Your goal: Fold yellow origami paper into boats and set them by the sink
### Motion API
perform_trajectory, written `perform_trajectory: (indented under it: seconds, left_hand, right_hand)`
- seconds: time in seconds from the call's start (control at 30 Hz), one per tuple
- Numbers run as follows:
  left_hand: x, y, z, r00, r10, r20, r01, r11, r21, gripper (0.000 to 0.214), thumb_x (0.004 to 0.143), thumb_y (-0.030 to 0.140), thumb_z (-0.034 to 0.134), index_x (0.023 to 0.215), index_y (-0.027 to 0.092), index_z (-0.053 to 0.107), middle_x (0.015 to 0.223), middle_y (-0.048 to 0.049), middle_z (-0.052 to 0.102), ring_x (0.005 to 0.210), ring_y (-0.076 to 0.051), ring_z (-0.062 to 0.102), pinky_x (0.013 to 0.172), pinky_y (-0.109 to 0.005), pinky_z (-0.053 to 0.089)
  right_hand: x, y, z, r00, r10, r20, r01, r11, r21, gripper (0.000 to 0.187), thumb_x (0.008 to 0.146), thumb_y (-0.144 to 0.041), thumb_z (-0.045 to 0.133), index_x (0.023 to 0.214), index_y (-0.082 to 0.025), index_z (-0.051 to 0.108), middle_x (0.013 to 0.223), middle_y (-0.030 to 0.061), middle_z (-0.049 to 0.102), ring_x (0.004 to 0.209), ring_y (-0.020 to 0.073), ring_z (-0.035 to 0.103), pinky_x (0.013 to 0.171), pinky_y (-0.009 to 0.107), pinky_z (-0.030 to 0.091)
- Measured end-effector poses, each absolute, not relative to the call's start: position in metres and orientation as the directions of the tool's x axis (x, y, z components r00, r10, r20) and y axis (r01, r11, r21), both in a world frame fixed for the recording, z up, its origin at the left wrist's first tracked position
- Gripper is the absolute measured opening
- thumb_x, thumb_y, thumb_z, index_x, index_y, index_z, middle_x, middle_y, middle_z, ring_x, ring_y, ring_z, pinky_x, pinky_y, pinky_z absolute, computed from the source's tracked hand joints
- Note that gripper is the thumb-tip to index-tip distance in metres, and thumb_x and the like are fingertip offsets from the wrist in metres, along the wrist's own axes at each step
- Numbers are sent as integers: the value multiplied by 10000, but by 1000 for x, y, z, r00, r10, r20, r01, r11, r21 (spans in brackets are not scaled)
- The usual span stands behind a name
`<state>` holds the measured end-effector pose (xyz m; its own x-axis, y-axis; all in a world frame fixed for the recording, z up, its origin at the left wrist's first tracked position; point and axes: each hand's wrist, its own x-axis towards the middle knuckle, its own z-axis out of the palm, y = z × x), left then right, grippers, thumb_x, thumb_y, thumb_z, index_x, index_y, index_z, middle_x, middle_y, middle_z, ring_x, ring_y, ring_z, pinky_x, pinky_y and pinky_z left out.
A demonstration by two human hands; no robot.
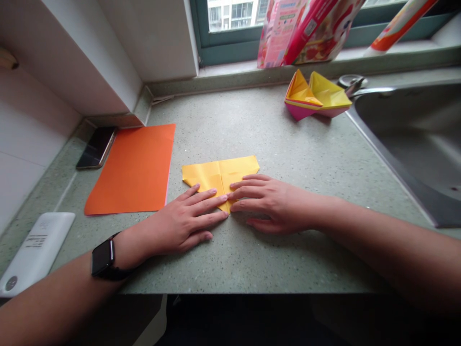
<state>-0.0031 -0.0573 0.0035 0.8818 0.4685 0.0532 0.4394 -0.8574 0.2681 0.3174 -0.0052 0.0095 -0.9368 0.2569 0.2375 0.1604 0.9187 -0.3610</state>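
From my remote post I log left hand and right hand open, fingers on yellow paper on the counter, judged part-folded: creased, tapered, still flat, unlike the upright paper shapes near the sink.

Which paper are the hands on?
The yellow folded paper, the only one with the left hand and right hand on it. The orange paper lies flat to its left; the pink-and-yellow folded paper sits by the sink.
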Motion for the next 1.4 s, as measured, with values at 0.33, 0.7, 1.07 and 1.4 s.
perform_trajectory:
  seconds: [0.33, 0.7, 1.07, 1.4]
  left_hand:
    - [-2, -56, 7, 879, 473, 62, 439, -853, 280, 496, 1137, 431, 568, 1601, 257, 577, 1754, -131, 454, 1636, -342, 424, 1393, -598, 234]
    - [1, -54, 7, 882, 465, 78, 421, -851, 315, 467, 1125, 420, 589, 1553, 236, 618, 1687, -137, 546, 1636, -341, 423, 1392, -600, 238]
    - [2, -56, 7, 873, 482, 76, 434, -839, 329, 489, 1122, 412, 598, 1585, 255, 595, 1679, -134, 557, 1632, -338, 430, 1385, -614, 254]
    - [4, -59, 13, 792, 588, 165, 538, -799, 267, 362, 1166, 345, 508, 1407, 209, 741, 1543, -144, 678, 1436, -311, 641, 1289, -585, 457]
  right_hand:
    - [315, -5, 7, -925, 315, 215, 223, 904, -366, 332, 1037, -250, 642, 1357, -206, 715, 1454, 148, 716, 1319, 278, 682, 1149, 505, 549]
    - [308, -7, -6, -897, 369, 245, 300, 913, -277, 507, 1100, -382, 607, 1558, -165, 600, 1552, 149, 685, 1405, 306, 636, 1181, 526, 501]
    - [298, -9, -6, -860, 470, 200, 416, 872, -258, 427, 1098, -330, 609, 1500, -209, 687, 1554, 125, 690, 1401, 315, 625, 1171, 507, 485]
    - [292, -12, -3, -835, 511, 204, 454, 849, -271, 375, 1076, -372, 649, 1398, -204, 743, 1491, 125, 732, 1333, 322, 671, 1138, 516, 524]
